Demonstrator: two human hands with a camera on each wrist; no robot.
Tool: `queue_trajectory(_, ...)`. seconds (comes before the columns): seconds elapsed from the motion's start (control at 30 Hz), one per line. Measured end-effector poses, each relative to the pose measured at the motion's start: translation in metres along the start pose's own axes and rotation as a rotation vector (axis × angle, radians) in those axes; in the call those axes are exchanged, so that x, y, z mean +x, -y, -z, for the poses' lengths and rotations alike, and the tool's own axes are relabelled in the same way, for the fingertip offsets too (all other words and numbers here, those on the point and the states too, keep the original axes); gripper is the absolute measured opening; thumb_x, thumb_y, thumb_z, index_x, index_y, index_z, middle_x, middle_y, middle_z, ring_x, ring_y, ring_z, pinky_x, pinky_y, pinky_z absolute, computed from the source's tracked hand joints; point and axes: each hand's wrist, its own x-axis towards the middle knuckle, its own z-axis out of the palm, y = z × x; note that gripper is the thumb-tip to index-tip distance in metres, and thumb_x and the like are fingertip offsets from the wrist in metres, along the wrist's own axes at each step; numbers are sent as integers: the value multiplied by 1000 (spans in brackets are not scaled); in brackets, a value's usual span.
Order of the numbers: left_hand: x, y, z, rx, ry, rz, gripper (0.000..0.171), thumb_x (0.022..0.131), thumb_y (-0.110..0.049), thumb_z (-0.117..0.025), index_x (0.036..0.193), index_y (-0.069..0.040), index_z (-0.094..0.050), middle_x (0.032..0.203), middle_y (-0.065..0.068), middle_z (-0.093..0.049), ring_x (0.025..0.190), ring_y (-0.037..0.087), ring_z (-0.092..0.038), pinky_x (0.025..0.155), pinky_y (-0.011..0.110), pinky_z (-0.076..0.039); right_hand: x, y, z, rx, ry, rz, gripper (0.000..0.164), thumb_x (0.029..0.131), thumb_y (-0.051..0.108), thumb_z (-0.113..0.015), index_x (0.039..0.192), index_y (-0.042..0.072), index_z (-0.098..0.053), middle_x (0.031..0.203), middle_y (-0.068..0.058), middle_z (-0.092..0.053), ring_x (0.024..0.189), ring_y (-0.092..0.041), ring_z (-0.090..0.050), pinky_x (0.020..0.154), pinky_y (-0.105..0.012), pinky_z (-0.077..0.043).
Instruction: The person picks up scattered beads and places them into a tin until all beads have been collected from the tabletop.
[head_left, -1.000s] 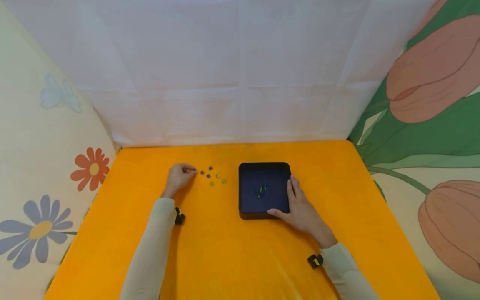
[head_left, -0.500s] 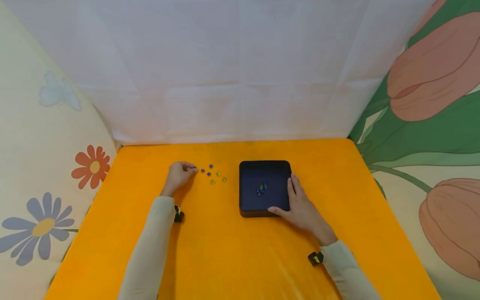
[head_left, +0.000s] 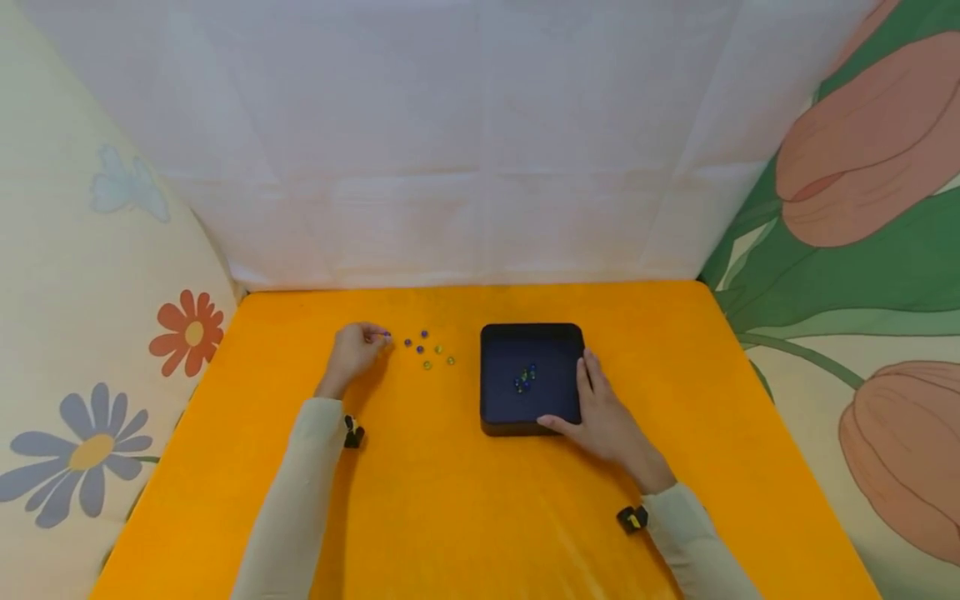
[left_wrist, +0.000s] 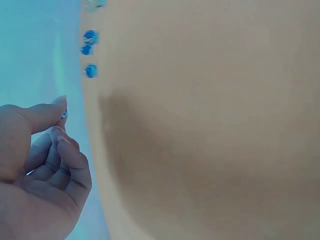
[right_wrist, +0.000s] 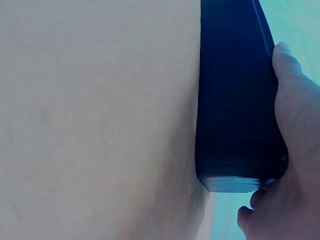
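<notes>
Between thumb and fingertips, my left hand [head_left: 354, 354] pinches a small blue glass marble [left_wrist: 64, 114]. Just right of it on the orange cloth lie three blue marbles [head_left: 420, 350] and three yellowish ones [head_left: 427, 365]. A square black tray [head_left: 491, 427] stands right of these, with several blue and green marbles [head_left: 525, 379] clustered on its floor. My right hand [head_left: 607, 421] holds the tray's near right corner, its thumb over the front rim and its fingers along the right wall. In the right wrist view the thumb [right_wrist: 287, 65] lies against the tray's upper edge.
Orange cloth [head_left: 450, 517] covers the table. A pale sheet [head_left: 480, 167] hangs behind it, and flower-printed fabric stands on both sides. A small dark device with yellow marking [head_left: 354, 433] sits at the left wrist, another [head_left: 632, 519] at the right.
The left hand has shifted slightly left, away from the loose marbles, and the pinched marble shows more clearly. The right hand and tray stay in place.
</notes>
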Motion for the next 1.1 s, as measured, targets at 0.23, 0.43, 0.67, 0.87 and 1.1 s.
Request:
queue_trajectory(0.23, -3, -19, 5, 9, -6, -53, 31, 106, -24, -65, 122, 0, -75, 104, 21, -70, 64, 17, -48, 55, 26, -41, -1, 0, -2, 18, 10, -16, 127, 88, 83, -58, 168, 1, -2, 178, -16, 13, 164, -43, -12, 118, -57, -43)
queue_trajectory(0.43, -3, -39, 4, -7, 13, -65, 32, 105, -27, -66, 125, -3, -75, 111, 19, -70, 81, 24, -56, 64, 29, -46, -2, -1, -2, 22, 3, -16, 127, 88, 82, -59, 167, 0, -3, 177, -18, 11, 163, -43, -14, 118, -58, -42)
queue_trajectory(0.67, -5, -65, 2, -20, 38, -99, 32, 105, -31, -66, 124, -7, -75, 113, 17, -72, 84, 25, -59, 64, 31, -48, -2, -1, -2, 33, -3, -9, 127, 88, 82, -58, 168, 1, -2, 178, -18, 11, 163, -43, -14, 118, -58, -42)
queue_trajectory(0.87, -8, -84, -3, -28, 61, -140, 28, 105, -31, -67, 119, -9, -76, 109, 22, -75, 74, 24, -62, 57, 29, -49, -1, -1, -1, 33, -6, -5, 127, 88, 82, -60, 168, 1, -1, 178, -18, 11, 164, -43, -13, 119, -58, -41)
queue_trajectory(1.1, -10, -102, -13, -37, 83, -162, 27, 105, -32, -67, 119, -10, -76, 104, 20, -75, 67, 24, -60, 53, 29, -48, -2, 1, 2, 16, -2, 6, 126, 89, 79, -61, 168, 1, -1, 177, -21, 10, 163, -45, -14, 119, -59, -41)
